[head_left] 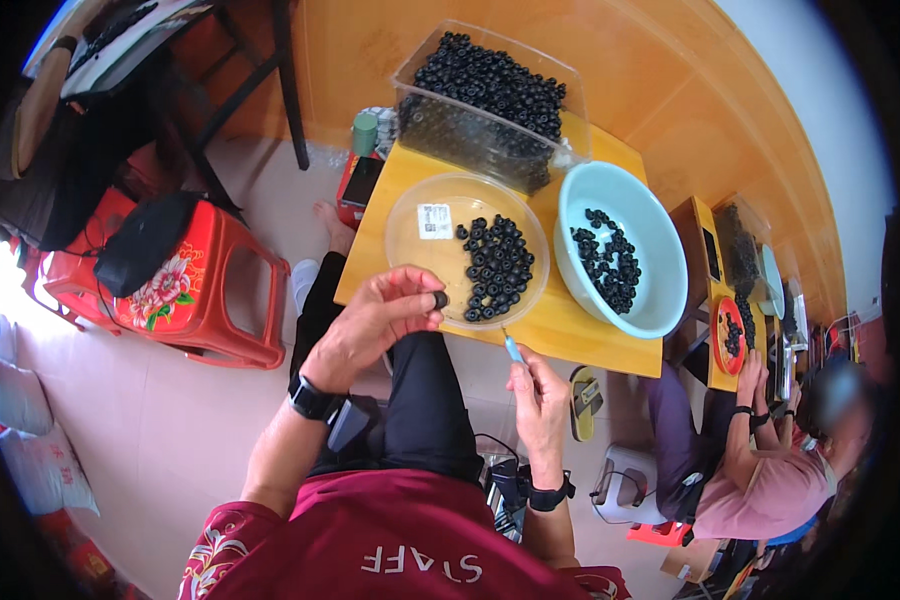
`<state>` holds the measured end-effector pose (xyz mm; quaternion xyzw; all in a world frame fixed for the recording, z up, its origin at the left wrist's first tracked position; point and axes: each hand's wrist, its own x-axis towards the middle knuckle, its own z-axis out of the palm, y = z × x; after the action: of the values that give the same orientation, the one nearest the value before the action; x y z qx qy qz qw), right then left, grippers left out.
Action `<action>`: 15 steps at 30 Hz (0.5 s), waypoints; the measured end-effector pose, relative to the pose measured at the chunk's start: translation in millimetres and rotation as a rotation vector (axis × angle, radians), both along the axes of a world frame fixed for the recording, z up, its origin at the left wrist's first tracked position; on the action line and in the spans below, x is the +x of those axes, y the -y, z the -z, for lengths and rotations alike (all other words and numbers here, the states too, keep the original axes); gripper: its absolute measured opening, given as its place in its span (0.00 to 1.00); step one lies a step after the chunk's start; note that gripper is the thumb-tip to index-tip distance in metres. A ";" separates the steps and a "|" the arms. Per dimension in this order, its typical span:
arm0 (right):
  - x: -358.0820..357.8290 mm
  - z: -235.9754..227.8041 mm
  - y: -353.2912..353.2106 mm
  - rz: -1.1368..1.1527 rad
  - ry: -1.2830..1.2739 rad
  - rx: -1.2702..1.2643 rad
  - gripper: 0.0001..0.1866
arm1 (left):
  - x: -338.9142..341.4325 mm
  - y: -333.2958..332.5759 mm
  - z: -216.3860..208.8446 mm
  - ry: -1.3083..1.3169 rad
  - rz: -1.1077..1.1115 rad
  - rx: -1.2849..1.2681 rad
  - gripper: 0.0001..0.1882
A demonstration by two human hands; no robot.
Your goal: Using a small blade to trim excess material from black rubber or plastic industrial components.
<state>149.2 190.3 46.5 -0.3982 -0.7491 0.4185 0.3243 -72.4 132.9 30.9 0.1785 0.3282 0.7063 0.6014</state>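
Observation:
My left hand (382, 315) is closed, pinching a small black ring-shaped part (439, 299) between thumb and fingertips near the table's front edge. My right hand (538, 405) grips a slim tool with a light blue handle (513, 347); its thin tip points away from me, toward the clear round tray (410, 262). Inside that tray, a pile of black ring-shaped parts (495, 268) fills the right side, and a white label lies on the left. To the right stands a light blue basin (672, 270) holding more such parts (610, 262).
Behind the tray, a clear plastic bin (450, 140) full of black parts stands on the yellow table (370, 262). A red stool (220, 285) with a black bag (145, 240) is at left. At right, another person (770, 480) works at a second table beside a red tray (722, 340).

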 end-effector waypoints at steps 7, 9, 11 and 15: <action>-32.0 -13.5 11.4 -0.200 0.087 0.258 0.11 | 27.9 24.5 27.9 0.353 0.063 0.105 0.10; -34.8 -17.9 12.7 -0.226 0.115 0.316 0.12 | 28.8 26.2 27.1 0.368 0.057 0.091 0.10; -35.7 -18.8 12.7 -0.250 0.141 0.375 0.13 | 28.7 26.7 26.2 0.381 0.051 0.076 0.09; -33.0 -18.6 13.6 -0.240 0.180 0.424 0.14 | 28.3 28.5 24.5 0.392 0.082 0.117 0.09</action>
<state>116.1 176.7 65.1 -0.2649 -0.8879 0.2504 0.2806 -44.1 104.4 6.4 0.0853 0.1557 0.7202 0.6707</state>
